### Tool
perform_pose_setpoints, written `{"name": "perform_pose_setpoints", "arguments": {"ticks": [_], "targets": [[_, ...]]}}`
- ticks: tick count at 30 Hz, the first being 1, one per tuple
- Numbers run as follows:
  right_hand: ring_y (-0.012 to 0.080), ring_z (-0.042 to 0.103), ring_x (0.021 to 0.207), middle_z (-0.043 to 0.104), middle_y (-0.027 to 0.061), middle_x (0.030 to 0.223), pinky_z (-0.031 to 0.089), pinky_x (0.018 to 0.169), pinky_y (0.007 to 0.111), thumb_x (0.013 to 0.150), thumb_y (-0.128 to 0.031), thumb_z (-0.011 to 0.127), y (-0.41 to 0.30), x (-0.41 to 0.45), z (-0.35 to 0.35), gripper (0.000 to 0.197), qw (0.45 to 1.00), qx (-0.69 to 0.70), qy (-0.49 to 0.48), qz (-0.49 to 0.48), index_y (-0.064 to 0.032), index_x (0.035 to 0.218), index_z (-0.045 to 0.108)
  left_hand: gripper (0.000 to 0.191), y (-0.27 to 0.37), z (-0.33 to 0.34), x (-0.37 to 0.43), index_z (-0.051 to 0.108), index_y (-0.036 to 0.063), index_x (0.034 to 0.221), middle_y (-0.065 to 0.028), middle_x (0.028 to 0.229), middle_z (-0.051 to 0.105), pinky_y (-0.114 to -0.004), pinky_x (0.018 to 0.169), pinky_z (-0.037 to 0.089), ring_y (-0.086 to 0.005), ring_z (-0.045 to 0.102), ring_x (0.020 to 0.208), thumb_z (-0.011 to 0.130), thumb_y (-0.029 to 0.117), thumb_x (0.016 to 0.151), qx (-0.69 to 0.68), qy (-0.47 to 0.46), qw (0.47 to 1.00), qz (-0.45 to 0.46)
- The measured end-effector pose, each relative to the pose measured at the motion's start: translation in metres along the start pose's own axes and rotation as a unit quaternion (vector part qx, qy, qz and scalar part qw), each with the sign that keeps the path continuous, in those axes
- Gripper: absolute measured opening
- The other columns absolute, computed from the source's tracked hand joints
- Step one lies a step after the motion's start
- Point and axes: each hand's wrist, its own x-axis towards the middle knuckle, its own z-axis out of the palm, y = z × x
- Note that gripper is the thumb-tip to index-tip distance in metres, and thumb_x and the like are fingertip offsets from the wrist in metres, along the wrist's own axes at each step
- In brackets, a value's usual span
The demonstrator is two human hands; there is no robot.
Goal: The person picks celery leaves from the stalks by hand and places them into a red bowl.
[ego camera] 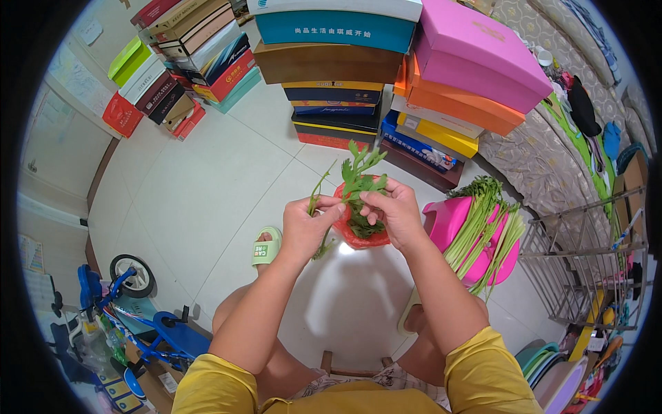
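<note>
Between my two hands is a leafy celery sprig [357, 173], its green leaves pointing away from me. My left hand [314, 220] pinches its stem between thumb and fingers, along with a thin stalk [314, 199] that sticks out on the left. My right hand [390, 209] has thumb and forefinger on the sprig's leaves; the other fingers are curled. Under the hands, a red plastic bag [364, 242] on the floor holds loose green leaves [364, 225]. To the right, a bunch of long celery stalks [473, 233] lies across an upturned pink plastic stool [439, 217].
Stacked shoe boxes [336, 62] rise beyond the bag, with more boxes [201, 57] at the far left. A blue child's bicycle [155, 331] stands at lower left. A metal rack [584, 253] and a cloth-covered sofa [522, 160] are on the right. Plastic basins [548, 367] lean at lower right.
</note>
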Motion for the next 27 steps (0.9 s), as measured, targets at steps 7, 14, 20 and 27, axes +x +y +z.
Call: {"name": "perform_pose_setpoints", "arguments": {"ticks": [7,14,20,27], "targets": [[0.01,0.057,0.06,0.06,0.0081,0.083,0.044,0.049,0.02,0.077,0.005,0.062,0.001,-0.001,0.0,0.026,0.999,0.003,0.023,-0.043,0.0002,0.098,0.049,0.017,0.003,0.003,0.0,0.067,-0.0055,0.09,-0.008,0.078,0.065,-0.024,0.069,0.048,-0.0113,0.06,0.071,0.069,0.006,0.078,-0.03,0.03,0.999,-0.009],[0.0094,0.053,0.063,0.054,0.0036,0.078,0.043,0.054,0.023,0.072,0.004,0.064,0.004,-0.008,0.008,0.021,0.901,-0.281,0.134,-0.301,-0.0012,0.091,0.056,0.016,0.001,0.004,0.002,0.066,-0.0061,0.088,-0.0082,0.078,0.065,-0.023,0.068,0.048,-0.0114,0.061,0.07,0.068,0.006,0.078,-0.039,0.034,0.999,-0.012],[0.0198,0.054,0.065,0.052,0.0076,0.078,0.044,0.056,0.029,0.071,0.0,0.067,0.003,-0.01,0.007,0.017,0.826,-0.431,0.028,-0.362,-0.0041,0.087,0.066,0.012,0.0,0.008,0.003,0.067,-0.0049,0.085,-0.0062,0.074,0.065,-0.022,0.066,0.047,-0.0088,0.058,0.067,0.068,0.005,0.078,-0.027,0.018,0.999,-0.013],[0.027,0.057,0.079,0.054,0.0088,0.086,0.047,0.068,0.034,0.072,-0.003,0.066,0.0,-0.011,0.006,0.017,0.805,-0.502,-0.012,-0.315,-0.0038,0.087,0.06,0.009,-0.004,0.007,0.003,0.067,-0.0042,0.082,-0.0041,0.073,0.064,-0.022,0.064,0.046,-0.0074,0.056,0.065,0.067,0.004,0.078,-0.005,0.016,1.0,-0.01]]}}
